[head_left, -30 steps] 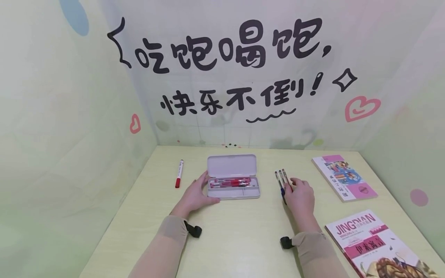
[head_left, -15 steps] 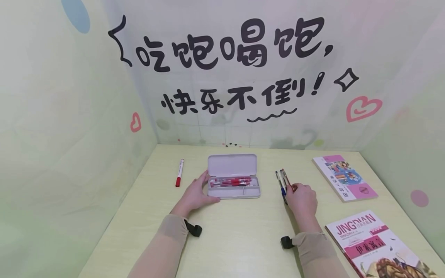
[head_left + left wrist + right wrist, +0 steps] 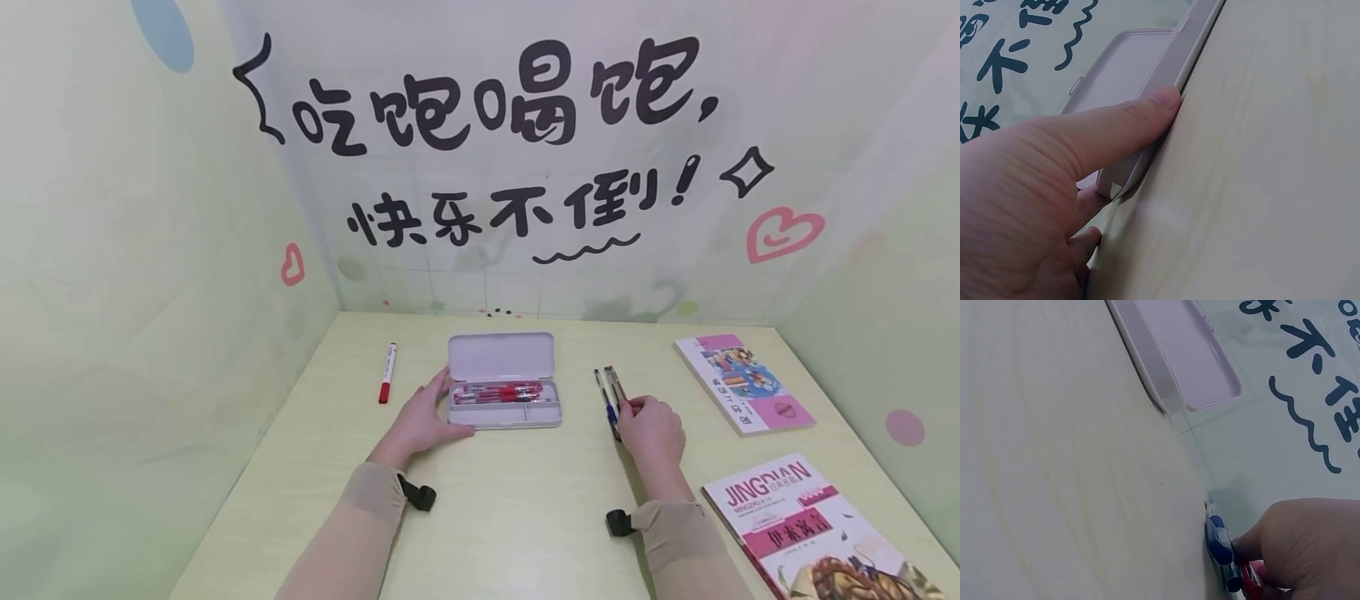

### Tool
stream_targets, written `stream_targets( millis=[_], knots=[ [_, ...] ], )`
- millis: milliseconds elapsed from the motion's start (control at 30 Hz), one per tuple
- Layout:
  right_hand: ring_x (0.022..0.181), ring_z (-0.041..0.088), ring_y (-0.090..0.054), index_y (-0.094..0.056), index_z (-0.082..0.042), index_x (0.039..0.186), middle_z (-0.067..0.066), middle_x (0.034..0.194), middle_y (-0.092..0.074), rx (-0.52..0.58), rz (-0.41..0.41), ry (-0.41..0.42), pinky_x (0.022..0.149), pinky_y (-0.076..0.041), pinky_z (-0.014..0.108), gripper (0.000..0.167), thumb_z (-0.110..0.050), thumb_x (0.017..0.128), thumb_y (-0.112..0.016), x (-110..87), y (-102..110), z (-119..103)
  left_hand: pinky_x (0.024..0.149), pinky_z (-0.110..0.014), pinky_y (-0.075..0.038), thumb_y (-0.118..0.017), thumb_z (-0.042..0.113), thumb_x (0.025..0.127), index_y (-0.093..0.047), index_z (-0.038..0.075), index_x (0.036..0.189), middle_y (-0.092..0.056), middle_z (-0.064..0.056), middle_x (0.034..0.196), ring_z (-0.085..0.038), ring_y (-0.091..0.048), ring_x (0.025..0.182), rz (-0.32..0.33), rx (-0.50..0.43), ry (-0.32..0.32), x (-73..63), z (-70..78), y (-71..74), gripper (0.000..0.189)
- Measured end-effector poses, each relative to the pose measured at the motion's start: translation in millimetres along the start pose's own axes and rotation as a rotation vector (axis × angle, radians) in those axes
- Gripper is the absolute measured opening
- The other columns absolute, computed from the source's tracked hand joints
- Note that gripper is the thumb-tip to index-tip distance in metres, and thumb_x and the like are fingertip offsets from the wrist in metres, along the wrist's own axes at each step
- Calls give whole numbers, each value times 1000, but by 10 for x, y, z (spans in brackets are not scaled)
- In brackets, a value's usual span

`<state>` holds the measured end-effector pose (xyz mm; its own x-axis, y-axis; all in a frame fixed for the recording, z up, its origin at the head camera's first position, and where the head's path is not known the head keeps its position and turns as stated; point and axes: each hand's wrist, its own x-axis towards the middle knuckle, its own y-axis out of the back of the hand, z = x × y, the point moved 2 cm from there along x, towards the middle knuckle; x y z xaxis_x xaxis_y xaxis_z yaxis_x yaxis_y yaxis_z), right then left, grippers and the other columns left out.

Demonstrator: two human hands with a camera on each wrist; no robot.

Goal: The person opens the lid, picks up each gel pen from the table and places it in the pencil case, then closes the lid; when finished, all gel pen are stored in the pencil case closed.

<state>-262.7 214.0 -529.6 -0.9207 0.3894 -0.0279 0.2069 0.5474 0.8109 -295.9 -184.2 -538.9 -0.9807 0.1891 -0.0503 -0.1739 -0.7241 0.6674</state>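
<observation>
A pale pencil case (image 3: 505,419) stands with its lid raised; several red pens (image 3: 501,392) lie in its rear compartment. My left hand (image 3: 417,423) holds the case at its left end, thumb on the front wall (image 3: 1119,134) and fingers round the side. Further right, a blue pen (image 3: 608,406) lies on the table. Close beside it, my right hand (image 3: 652,429) pinches a red pen (image 3: 1251,581) between thumb and fingers; its lower part is hidden by the hand. Another slim pen seems to lie against these, though the overlap makes it hard to separate.
A white marker with a red cap (image 3: 387,373) lies left of the case. On the right are a pink-covered book (image 3: 742,385) and a larger book (image 3: 813,525) near the front edge. A printed wall backdrop (image 3: 487,275) rises behind the table (image 3: 517,508).
The right hand has shifted slightly right, and its fingers have closed in on the pens. Pens that stood fanned apart now have the right ones bunched together. The left hand stays at the case.
</observation>
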Motion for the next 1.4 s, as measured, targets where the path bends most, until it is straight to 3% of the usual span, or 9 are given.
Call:
stream_targets(
  millis=[467, 700, 900, 1067, 1267, 1400],
  knots=[
    [87, 36, -66, -76, -1, 115, 19, 101, -71, 64, 94, 41, 63, -46, 38, 33, -29, 107, -61, -23, 6, -18, 137, -72, -21, -102, 50, 74, -21, 34, 177, -46, 4, 176, -49, -22, 170, -5, 14, -8, 10, 3, 3, 132],
    [101, 41, -63, -75, -1, 118, 20, 108, -67, 113, 149, 148, 79, -49, 49, 29, -25, 108, -61, -47, -20, -162, 137, -72, -21, -102, 49, 73, -21, 34, 177, -44, 4, 177, -48, -22, 170, -6, 13, -1, 17, 12, 2, 132],
    [105, 43, -61, -75, -3, 121, 23, 115, -67, 160, 167, 229, 85, -49, 51, 25, -22, 108, -64, -52, -46, -284, 136, -74, -21, -102, 49, 74, -21, 34, 177, -44, 4, 177, -50, -22, 170, -7, 15, 0, 21, 15, -1, 132],
    [109, 44, -62, -77, -4, 120, 23, 119, -68, 152, 123, 307, 92, -50, 56, 22, -20, 108, -66, -69, -86, -431, 135, -75, -22, -102, 50, 74, -21, 35, 177, -44, 4, 177, -51, -22, 169, -1, 19, -5, 23, 7, 7, 132],
    [113, 43, -64, -78, -8, 120, 18, 120, -70, 54, 39, 419, 99, -51, 60, 22, -23, 108, -68, -75, -223, -686, 136, -73, -21, -102, 49, 74, -21, 35, 177, -45, 4, 177, -48, -23, 170, -8, 15, 3, 25, -3, -2, 132],
    [112, 40, -65, -79, -10, 120, 15, 119, -72, -33, 26, 514, 102, -52, 59, 22, -24, 107, -70, -70, -348, -877, 137, -72, -20, -102, 49, 74, -20, 34, 178, -45, 4, 176, -48, -22, 170, -9, 17, 10, 22, 4, -8, 133]
  ],
)
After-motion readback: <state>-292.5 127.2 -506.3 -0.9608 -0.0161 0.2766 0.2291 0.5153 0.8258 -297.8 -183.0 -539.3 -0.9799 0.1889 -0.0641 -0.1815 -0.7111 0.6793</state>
